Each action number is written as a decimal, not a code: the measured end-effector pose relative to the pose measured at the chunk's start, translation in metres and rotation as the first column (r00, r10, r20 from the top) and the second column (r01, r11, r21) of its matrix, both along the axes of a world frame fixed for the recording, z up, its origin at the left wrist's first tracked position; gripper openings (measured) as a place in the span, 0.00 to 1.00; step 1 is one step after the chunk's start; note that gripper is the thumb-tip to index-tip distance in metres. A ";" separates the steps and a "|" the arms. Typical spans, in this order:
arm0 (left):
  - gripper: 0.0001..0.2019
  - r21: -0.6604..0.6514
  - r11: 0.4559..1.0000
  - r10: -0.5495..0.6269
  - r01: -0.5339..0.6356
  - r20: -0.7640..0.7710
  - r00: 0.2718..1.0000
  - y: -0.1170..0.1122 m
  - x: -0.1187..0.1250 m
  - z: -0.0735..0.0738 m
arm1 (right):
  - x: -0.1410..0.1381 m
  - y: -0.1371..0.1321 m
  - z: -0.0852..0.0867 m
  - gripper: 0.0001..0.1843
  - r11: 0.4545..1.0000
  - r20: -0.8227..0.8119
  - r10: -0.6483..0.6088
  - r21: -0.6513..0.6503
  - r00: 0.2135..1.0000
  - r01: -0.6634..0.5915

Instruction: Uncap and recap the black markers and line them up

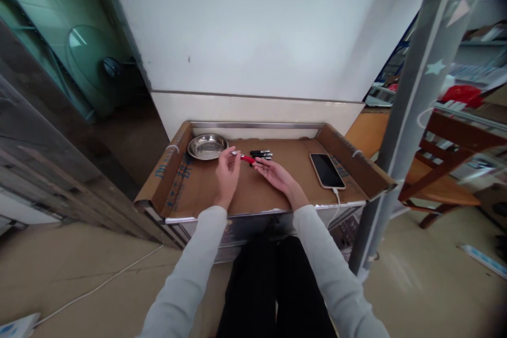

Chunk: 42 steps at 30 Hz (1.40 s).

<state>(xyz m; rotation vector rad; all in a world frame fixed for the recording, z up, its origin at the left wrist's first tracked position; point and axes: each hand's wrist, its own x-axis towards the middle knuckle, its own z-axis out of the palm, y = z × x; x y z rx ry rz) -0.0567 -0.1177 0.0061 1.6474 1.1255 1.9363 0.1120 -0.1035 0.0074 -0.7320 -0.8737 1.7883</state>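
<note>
Bench [277,212]: a metal-edged top set against a white wall and covered by a sheet of brown cardboard [253,193]. The sheet's sides fold up along the bench's left and right edges.

Phone [327,170]: lies flat with its screen dark, near the right edge and about midway between front and back. A white cable [337,205] runs from its near end over the front edge.

Steel bowl [206,146]: sits at the far left corner, upright. Nothing is discernible inside it.

Left hand [227,171]: over the middle of the bench, just in front of the bowl. The fingers are drawn together in a pinch on the silver tip of the red stick [249,159].

Right hand [276,175]: just right of centre, palm turned up, fingers loosely spread. Its fingertips reach the red stick's near end (whether they press it or only touch it, I cannot tell).

Black sticks [261,154]: a small cluster lying side by side toward the far edge at centre. They are just behind the red stick and apart from the bowl. They are too small to count.

The red stick is held a little above the cardboard between the two hands, angled from the left hand's pinch down toward the right hand's fingertips.
</note>
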 end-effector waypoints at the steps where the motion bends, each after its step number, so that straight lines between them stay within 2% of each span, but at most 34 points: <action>1: 0.16 -0.001 1.000 -0.014 0.014 -0.019 1.000 0.000 0.000 0.000 | -0.001 -0.001 0.001 0.10 1.000 0.001 0.014 0.010 1.000 -0.014; 5: 0.13 -0.041 0.989 -0.148 0.142 -0.217 0.965 0.001 0.003 -0.003 | -0.006 -0.006 0.002 0.10 0.995 0.024 0.063 0.070 0.998 -0.064; 8: 0.07 -0.088 0.969 -0.246 0.230 -0.353 0.903 0.003 0.005 -0.004 | -0.006 -0.005 0.000 0.09 0.993 0.040 -0.045 0.115 0.998 0.041; 14: 0.04 -0.083 0.970 -0.244 0.230 -0.407 0.880 0.007 0.006 -0.003 | -0.008 0.002 -0.006 0.19 0.951 0.014 -0.269 0.164 0.963 0.263; 18: 0.13 -0.141 0.963 -0.268 0.229 -0.424 0.865 0.008 0.007 -0.003 | -0.010 0.003 -0.007 0.19 0.911 0.060 -0.347 0.260 0.936 0.321; 21: 0.18 -0.205 0.935 -0.352 0.290 -0.426 0.833 0.010 0.008 -0.006 | -0.011 0.003 -0.008 0.16 0.883 0.143 -0.363 0.369 0.921 0.291; 23: 0.21 -0.230 0.925 -0.373 0.304 -0.384 0.845 0.012 0.008 -0.008 | -0.011 0.003 -0.009 0.16 0.864 0.209 -0.372 0.435 0.904 0.255; 26: 0.26 -0.219 0.933 -0.336 0.286 -0.240 0.911 0.015 0.007 -0.010 | -0.012 0.001 -0.009 0.18 0.856 0.299 -0.386 0.468 0.872 0.219; 29: 0.31 -0.217 0.939 -0.295 0.267 -0.112 0.949 0.017 0.005 -0.010 | -0.015 -0.003 -0.008 0.19 0.880 0.365 -0.323 0.455 0.873 0.135; 31: 0.30 -0.220 0.942 -0.277 0.252 -0.090 0.957 0.017 0.004 -0.009 | -0.016 -0.005 -0.008 0.19 0.885 0.407 -0.266 0.462 0.874 0.054; 33: 0.27 -0.222 0.944 -0.266 0.242 -0.083 0.960 0.017 0.003 -0.008 | -0.017 -0.007 -0.009 0.20 0.862 0.446 -0.265 0.507 0.855 0.003; 36: 0.24 -0.218 0.953 -0.227 0.210 -0.053 0.973 0.016 0.002 -0.008 | -0.014 -0.009 -0.012 0.19 0.761 0.498 -0.426 0.648 0.755 0.002; 39: 0.20 -0.218 0.964 -0.158 0.151 -0.019 0.987 0.018 0.000 -0.010 | -0.006 -0.018 -0.013 0.14 0.634 0.567 -0.643 0.771 0.515 -0.057; 41: 0.17 -0.239 0.962 -0.145 0.136 -0.023 0.989 0.020 0.000 -0.013 | -0.001 -0.026 -0.012 0.14 0.611 0.617 -0.696 0.778 0.367 -0.147; 42: 0.15 -0.254 0.957 -0.152 0.138 -0.038 0.988 0.021 -0.001 -0.014 | -0.001 -0.030 -0.012 0.16 0.606 0.629 -0.709 0.775 0.319 -0.181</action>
